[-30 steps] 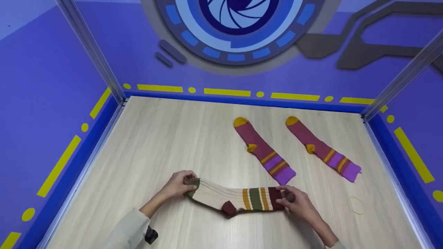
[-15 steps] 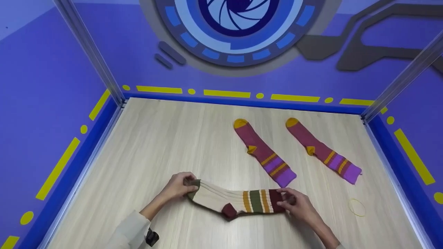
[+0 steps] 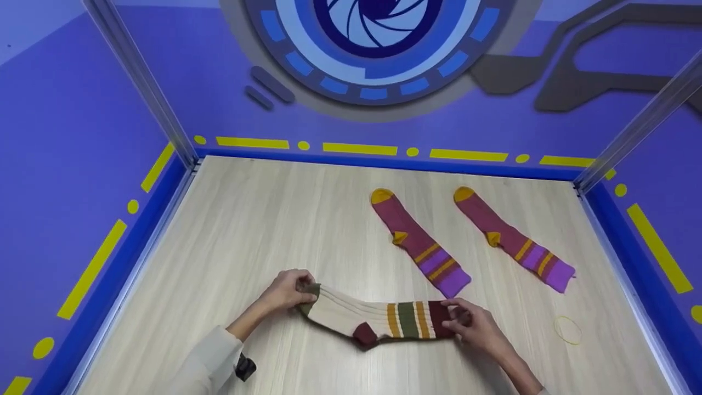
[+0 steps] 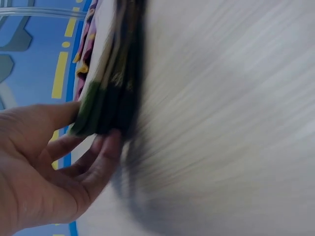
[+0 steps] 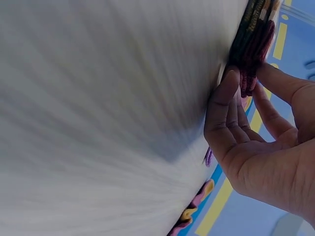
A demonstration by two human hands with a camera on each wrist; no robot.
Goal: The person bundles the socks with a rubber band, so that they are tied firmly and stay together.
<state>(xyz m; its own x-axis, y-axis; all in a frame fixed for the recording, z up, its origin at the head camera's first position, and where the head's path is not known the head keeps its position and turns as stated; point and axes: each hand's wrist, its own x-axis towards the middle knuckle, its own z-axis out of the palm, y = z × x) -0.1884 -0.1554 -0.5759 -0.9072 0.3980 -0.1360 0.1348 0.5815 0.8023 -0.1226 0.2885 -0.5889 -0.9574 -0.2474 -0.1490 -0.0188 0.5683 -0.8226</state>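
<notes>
Cream socks [image 3: 343,315] with green toes, maroon heels and striped cuffs are stretched sideways between my hands at the near side of the table. Edge-on in the left wrist view, several fabric layers [image 4: 106,105] show, so more than one sock seems stacked. My left hand [image 3: 288,289] pinches the green toe end between thumb and fingers. At the other end, my right hand [image 3: 482,327] pinches the maroon cuff [image 5: 251,73]. Whether the middle touches the table is hard to tell.
Two maroon-and-purple socks with yellow toes lie flat beyond, one sock [image 3: 419,241] centre-right and another sock [image 3: 513,238] farther right. A thin yellow rubber band [image 3: 567,329] rests at the right. Blue-purple panels [image 3: 351,131] wall the wooden table [image 3: 263,219] at the back and sides.
</notes>
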